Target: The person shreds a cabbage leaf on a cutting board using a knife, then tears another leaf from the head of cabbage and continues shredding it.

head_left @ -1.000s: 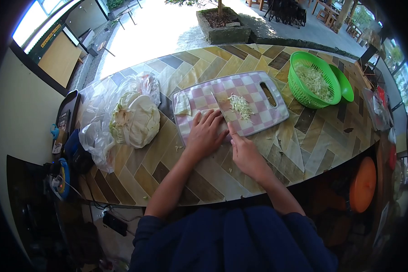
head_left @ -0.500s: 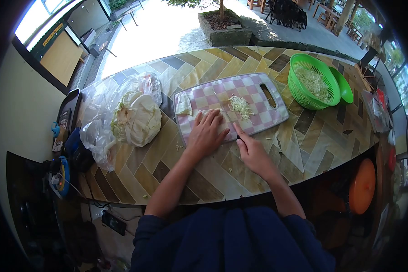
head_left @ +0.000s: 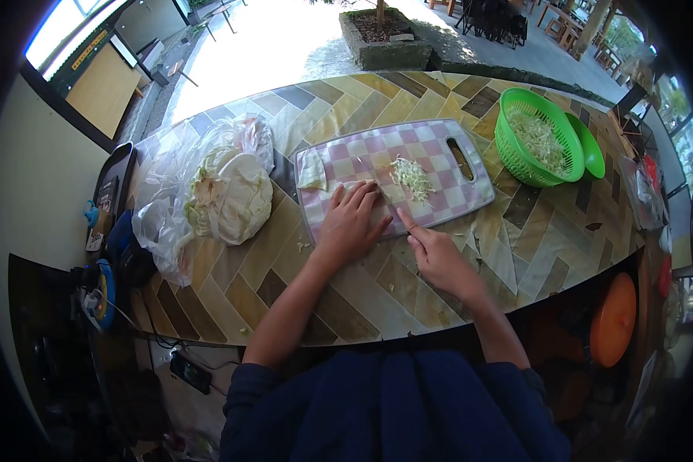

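A checkered pink-and-white cutting board (head_left: 362, 150) lies on the table under both hands. My left hand (head_left: 350, 221) is bent over a pale piece of cabbage (head_left: 354, 185), holding it down; the fingers hide most of it. My right hand (head_left: 441, 260) is closed round the handle of a knife (head_left: 391, 202), its thin blade beside my left fingertips. Shredded cabbage (head_left: 413, 179) lies in a small heap right of the blade. Another cabbage piece (head_left: 311, 169) rests at the board's left end.
A partly cut cabbage (head_left: 242, 202) sits on a clear plastic bag (head_left: 162, 235) at left. To the right, a green basket (head_left: 533, 165) holds shredded cabbage, with a green bowl (head_left: 587, 146) behind it. A dark tray (head_left: 115, 181) stands along the far left edge.
My right hand has moved slightly right with the knife. My left hand stays on the cabbage piece. The whole view has shifted a little.
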